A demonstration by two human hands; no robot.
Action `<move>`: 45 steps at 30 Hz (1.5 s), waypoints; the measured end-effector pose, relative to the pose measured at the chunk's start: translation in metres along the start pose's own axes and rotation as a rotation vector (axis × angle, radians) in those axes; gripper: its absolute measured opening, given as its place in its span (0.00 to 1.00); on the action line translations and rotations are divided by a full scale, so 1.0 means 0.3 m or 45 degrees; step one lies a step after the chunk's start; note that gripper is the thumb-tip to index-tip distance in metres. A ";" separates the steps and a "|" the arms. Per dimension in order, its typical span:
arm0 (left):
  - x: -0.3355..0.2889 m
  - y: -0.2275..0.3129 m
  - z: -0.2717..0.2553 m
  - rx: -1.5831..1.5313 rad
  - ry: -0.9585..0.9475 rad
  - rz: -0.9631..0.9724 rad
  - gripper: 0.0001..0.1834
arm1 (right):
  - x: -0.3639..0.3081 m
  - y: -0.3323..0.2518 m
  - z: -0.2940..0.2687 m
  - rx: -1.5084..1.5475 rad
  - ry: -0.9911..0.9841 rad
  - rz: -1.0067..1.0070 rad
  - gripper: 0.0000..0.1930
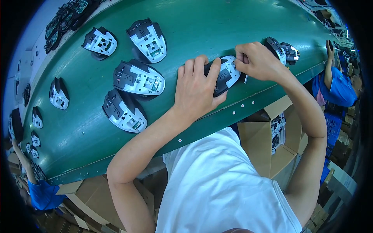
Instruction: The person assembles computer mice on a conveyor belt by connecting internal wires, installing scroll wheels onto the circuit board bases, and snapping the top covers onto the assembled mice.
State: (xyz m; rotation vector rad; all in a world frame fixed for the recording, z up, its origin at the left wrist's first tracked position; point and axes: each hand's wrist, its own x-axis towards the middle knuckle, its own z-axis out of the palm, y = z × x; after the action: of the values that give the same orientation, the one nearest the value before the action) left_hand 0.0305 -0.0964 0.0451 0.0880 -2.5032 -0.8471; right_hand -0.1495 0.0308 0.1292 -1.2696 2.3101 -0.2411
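Note:
A partly assembled computer mouse (227, 73), black and white with its underside up, lies on the green work surface in front of me. My left hand (196, 87) is closed around its left end, thumb at the near side and fingers over the far side. At the other end of the mouse, my right hand (256, 61) is closed with its fingertips pinched together against the white part. What those fingertips hold is hidden. A thin, light strip (246, 79) shows just below them.
Left of my hands lie several similar mice (139, 79), undersides up. Two more mice (280, 51) sit beyond my right hand. Open cardboard boxes (258, 143) stand below the green belt's edge (186, 141). People in blue (337, 88) work at both ends.

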 end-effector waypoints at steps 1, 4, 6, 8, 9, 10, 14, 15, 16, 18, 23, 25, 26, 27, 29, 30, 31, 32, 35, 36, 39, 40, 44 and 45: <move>0.000 -0.001 0.001 -0.001 -0.002 0.001 0.39 | 0.003 0.000 0.000 0.001 0.001 0.002 0.08; 0.000 -0.004 0.003 0.001 0.013 0.008 0.39 | 0.014 -0.001 -0.001 -0.034 -0.021 0.003 0.08; -0.001 -0.005 0.003 0.007 -0.003 -0.017 0.40 | 0.022 0.001 -0.002 -0.068 -0.065 0.000 0.09; -0.002 -0.007 0.002 0.011 -0.004 -0.015 0.40 | 0.033 0.023 0.008 -0.013 -0.086 -0.015 0.09; -0.002 -0.006 0.004 0.012 -0.006 -0.016 0.40 | 0.036 0.028 0.009 0.042 -0.109 -0.029 0.10; -0.003 -0.006 0.003 0.008 -0.007 -0.010 0.40 | 0.035 0.030 0.006 0.040 -0.105 -0.023 0.10; -0.003 -0.007 -0.007 -0.004 -0.014 -0.011 0.40 | 0.040 0.035 -0.017 0.191 -0.213 0.032 0.10; -0.002 -0.008 -0.007 -0.010 -0.020 -0.014 0.40 | 0.040 0.040 -0.023 0.273 -0.259 0.083 0.10; -0.002 -0.008 -0.007 -0.010 -0.020 -0.004 0.40 | 0.036 0.043 -0.026 0.273 -0.250 0.087 0.10; -0.002 -0.006 -0.008 -0.016 -0.036 -0.018 0.41 | 0.029 0.048 -0.032 0.355 -0.282 0.116 0.11; -0.004 -0.008 -0.010 -0.015 -0.020 0.005 0.41 | 0.036 0.029 -0.055 0.219 -0.308 0.102 0.11; -0.003 -0.007 -0.010 -0.010 -0.018 0.013 0.41 | 0.041 0.023 -0.061 0.162 -0.328 0.104 0.11; -0.003 -0.006 -0.011 -0.012 -0.023 0.011 0.41 | 0.043 0.020 -0.057 0.135 -0.312 0.102 0.11; -0.003 -0.007 -0.011 -0.013 -0.027 0.007 0.42 | 0.046 0.014 -0.055 0.107 -0.297 0.099 0.11; -0.001 -0.006 -0.009 -0.010 -0.027 0.013 0.42 | 0.041 -0.004 -0.056 0.023 -0.259 0.116 0.11; -0.001 -0.005 -0.010 -0.009 -0.030 0.011 0.42 | 0.040 -0.014 -0.057 -0.058 -0.231 0.133 0.11; -0.002 -0.005 -0.011 -0.004 -0.028 0.014 0.42 | 0.042 -0.018 -0.058 -0.057 -0.225 0.130 0.11; -0.001 -0.005 -0.011 0.000 -0.034 0.009 0.42 | 0.043 -0.020 -0.059 -0.082 -0.221 0.120 0.11; 0.004 -0.003 -0.009 -0.009 -0.036 0.013 0.42 | 0.057 -0.024 -0.059 -0.151 -0.243 0.130 0.09; 0.005 -0.001 -0.009 -0.021 -0.034 0.015 0.41 | 0.065 -0.026 -0.059 -0.194 -0.276 0.145 0.09; 0.003 -0.004 -0.013 -0.024 -0.053 0.008 0.41 | 0.091 -0.041 -0.060 -0.258 -0.360 0.211 0.08; 0.001 -0.003 -0.014 -0.023 -0.054 0.010 0.41 | 0.091 -0.050 -0.057 -0.257 -0.358 0.212 0.08; -0.006 -0.002 -0.011 -0.017 -0.052 0.014 0.40 | 0.091 -0.065 -0.067 -0.302 -0.397 0.215 0.10; -0.005 -0.003 -0.009 -0.020 -0.057 0.009 0.40 | 0.095 -0.062 -0.074 -0.213 -0.507 0.284 0.11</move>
State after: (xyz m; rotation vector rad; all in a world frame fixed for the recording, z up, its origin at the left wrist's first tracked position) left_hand 0.0328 -0.0981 0.0458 0.0558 -2.5368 -0.8745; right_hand -0.1596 -0.0049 0.1458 -1.0123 2.1282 0.2632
